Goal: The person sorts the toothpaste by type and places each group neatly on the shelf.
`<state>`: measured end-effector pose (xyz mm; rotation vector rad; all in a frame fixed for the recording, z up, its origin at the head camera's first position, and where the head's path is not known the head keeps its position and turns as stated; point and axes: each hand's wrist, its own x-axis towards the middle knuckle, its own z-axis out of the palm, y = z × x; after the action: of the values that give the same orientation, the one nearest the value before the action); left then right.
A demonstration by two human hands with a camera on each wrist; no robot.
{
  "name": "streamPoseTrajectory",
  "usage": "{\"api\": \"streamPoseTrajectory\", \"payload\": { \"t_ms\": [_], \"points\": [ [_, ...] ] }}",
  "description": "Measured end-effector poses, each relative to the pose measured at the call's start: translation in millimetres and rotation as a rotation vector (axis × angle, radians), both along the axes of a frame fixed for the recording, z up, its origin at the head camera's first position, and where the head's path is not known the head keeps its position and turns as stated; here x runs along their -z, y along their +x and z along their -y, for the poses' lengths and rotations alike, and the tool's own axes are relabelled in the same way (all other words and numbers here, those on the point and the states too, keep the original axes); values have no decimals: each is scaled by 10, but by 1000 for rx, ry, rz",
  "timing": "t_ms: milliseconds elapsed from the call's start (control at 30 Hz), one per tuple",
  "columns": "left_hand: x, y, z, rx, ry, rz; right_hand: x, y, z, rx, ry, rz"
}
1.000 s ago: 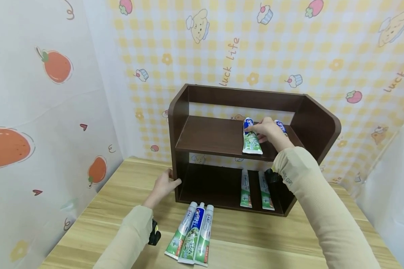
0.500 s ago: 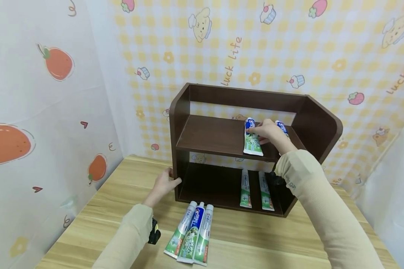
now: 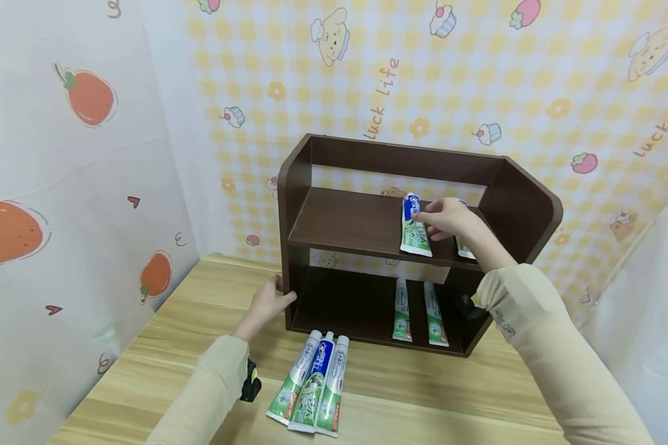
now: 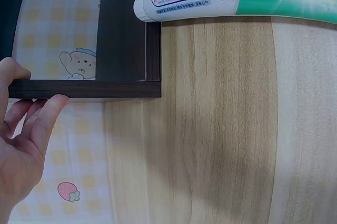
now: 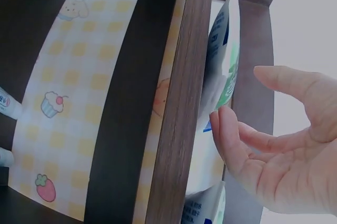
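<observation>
On the upper board of a dark brown two-tier shelf (image 3: 345, 222) lies a blue-and-green toothpaste tube (image 3: 414, 238). My right hand (image 3: 451, 219) is just right of that tube; in the right wrist view its thumb and fingers stand apart, with nothing pinched between them. A second blue-and-green toothpaste tube (image 3: 465, 249) lies further right, partly hidden behind the hand. My left hand (image 3: 267, 304) grips the shelf's left side panel (image 4: 89, 88), thumb on one face and fingers on the other. Two grey-and-green toothpaste tubes (image 3: 402, 315) lie spaced apart on the lower board.
Three toothpaste tubes (image 3: 316, 386) lie fanned together on the wooden table (image 3: 412, 408), in front of the shelf's left part. The middle one is blue and green, the outer ones grey and green. A patterned cloth (image 3: 367, 80) hangs behind the shelf.
My right hand has let go of the blue-and-green toothpaste tube and drawn slightly right of it. The tube stays on the upper board. My left hand keeps its grip on the side panel.
</observation>
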<state>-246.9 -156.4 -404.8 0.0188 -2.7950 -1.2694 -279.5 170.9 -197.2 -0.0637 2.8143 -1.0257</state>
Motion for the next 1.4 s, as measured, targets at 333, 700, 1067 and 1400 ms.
{"api": "streamPoseTrajectory", "payload": {
  "t_ms": [333,700,1067,1400],
  "points": [
    [-1,4,-7,-6,-1,13,11,248,-1,-69,26,-13],
    [1,3,4,-3,-12,8,29,623,-10,-168,63,-122],
    [7,17,-12,-5,-13,6,153,870,39,-251,55,-142],
    [-6,14,-21,-7,-9,16,478,978,111,-306,-46,-77]
  ]
}}
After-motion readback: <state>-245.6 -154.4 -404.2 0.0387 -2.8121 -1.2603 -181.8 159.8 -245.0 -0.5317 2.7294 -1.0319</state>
